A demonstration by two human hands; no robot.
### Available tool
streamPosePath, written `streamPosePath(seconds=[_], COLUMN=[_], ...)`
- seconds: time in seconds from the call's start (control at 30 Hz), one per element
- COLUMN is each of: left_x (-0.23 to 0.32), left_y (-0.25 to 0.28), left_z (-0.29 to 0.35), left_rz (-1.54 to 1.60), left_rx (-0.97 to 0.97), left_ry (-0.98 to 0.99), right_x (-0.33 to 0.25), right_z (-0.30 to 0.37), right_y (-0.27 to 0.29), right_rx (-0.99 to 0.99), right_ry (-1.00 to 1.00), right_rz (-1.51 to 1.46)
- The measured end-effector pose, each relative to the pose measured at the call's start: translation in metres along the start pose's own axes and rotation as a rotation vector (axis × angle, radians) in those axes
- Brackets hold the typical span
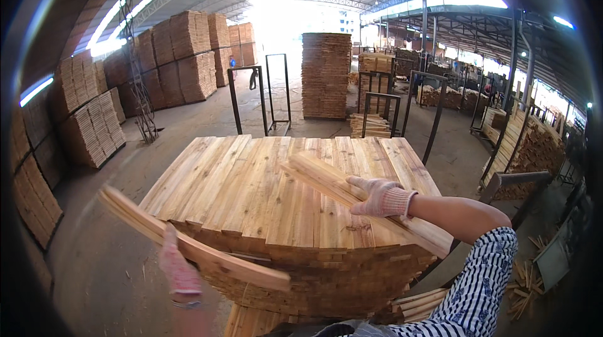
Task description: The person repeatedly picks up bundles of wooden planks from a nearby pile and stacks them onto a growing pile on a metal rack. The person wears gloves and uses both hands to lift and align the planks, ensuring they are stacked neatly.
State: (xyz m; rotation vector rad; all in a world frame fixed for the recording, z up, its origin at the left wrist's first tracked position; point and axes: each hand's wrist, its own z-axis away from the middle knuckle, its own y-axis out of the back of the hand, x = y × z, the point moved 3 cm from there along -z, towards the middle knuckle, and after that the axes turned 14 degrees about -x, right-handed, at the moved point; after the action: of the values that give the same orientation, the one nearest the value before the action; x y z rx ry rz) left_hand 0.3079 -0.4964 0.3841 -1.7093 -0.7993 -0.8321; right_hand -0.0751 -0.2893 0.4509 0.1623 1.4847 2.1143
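Thin wooden planks lie side by side on top of a tall stack of boards (251, 192) in front of me. My left hand (177, 265), in a pinkish knit glove, is closed on a wooden plank (220, 263) held off the stack's near left corner. That plank slants down to the right and seems to be more than one piece at its far end. My gloved right hand (380, 197) grips a wooden plank (326, 181) lying diagonally over the top layer, its fingers wrapped over the upper side. A second piece seems to lie along it, partly hidden by my hand and forearm.
Black metal frames (279, 92) stand beyond the stack. Tall lumber piles (326, 76) rise behind them and along the left side (94, 126). Scrap sticks (526, 287) litter the floor at lower right, near a metal bar (518, 179). A person (232, 62) is far off.
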Motion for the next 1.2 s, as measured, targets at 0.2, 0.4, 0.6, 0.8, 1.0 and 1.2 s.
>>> streamPosePath(seconds=[0.2,0.4,0.6,0.8,1.0,1.2], left_x=[0.107,0.053,-0.06,-0.162,-0.164,-0.175], left_y=[-0.073,-0.142,-0.173,-0.161,-0.202,-0.181], left_z=[-0.071,-0.18,-0.274,-0.348,-0.382,-0.405], left_rz=[-0.659,-1.389,-1.743,-1.858,-1.788,-1.905], left_rx=[-0.552,-1.004,-1.277,-1.524,-1.597,-1.5], left_ry=[-0.134,-0.137,-0.237,-0.019,-0.372,-0.127], right_x=[0.009,0.002,-0.001,0.004,-0.005,-0.019], right_z=[-0.003,-0.015,-0.032,-0.057,-0.054,-0.061], right_y=[0.007,0.01,0.006,0.004,0.016,0.017], right_rx=[-0.191,-0.214,-0.252,-0.305,-0.366,-0.39], right_ry=[0.022,-0.048,-0.109,-0.177,-0.279,-0.313], right_rz=[0.182,0.189,0.092,0.183,0.219,0.248])
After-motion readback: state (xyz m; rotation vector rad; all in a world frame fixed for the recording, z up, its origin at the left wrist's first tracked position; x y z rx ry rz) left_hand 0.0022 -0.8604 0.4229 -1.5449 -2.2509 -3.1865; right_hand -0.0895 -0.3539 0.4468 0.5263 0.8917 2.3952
